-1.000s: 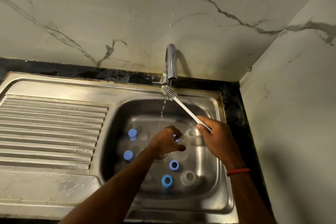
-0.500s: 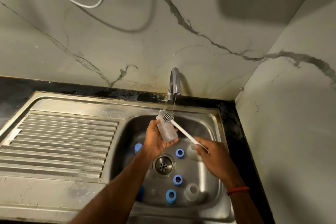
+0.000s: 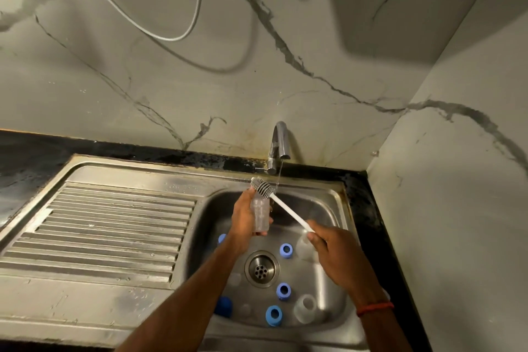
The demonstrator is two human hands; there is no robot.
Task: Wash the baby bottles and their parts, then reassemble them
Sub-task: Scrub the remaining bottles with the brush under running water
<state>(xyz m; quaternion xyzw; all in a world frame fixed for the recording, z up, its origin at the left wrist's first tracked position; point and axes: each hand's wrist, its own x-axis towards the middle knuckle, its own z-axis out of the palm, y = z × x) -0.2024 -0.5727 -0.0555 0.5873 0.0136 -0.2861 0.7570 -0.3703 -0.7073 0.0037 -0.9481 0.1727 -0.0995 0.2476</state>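
While the left hand (image 3: 243,220) is wrapped round the bottle (image 3: 260,214), holding it upright over the sink (image 3: 337,197) just left of the thin stream from the tap (image 3: 278,140), the right hand (image 3: 334,254) pinches the far end of the brush (image 3: 283,205). The bristle head sits at the bottle mouth; I can't tell if it's in yet. Hands are apart, linked only through the brush.

Risks:
- A grip at the handle's end gives poor tip control, so the head may skid off the rim and flick water.
- A wet clear bottle could slip and drop onto the blue rings (image 3: 286,250) and clear caps (image 3: 305,304) lying round the drain (image 3: 261,267).
- The stream looks to miss the mouth, so the scrub may run nearly dry.
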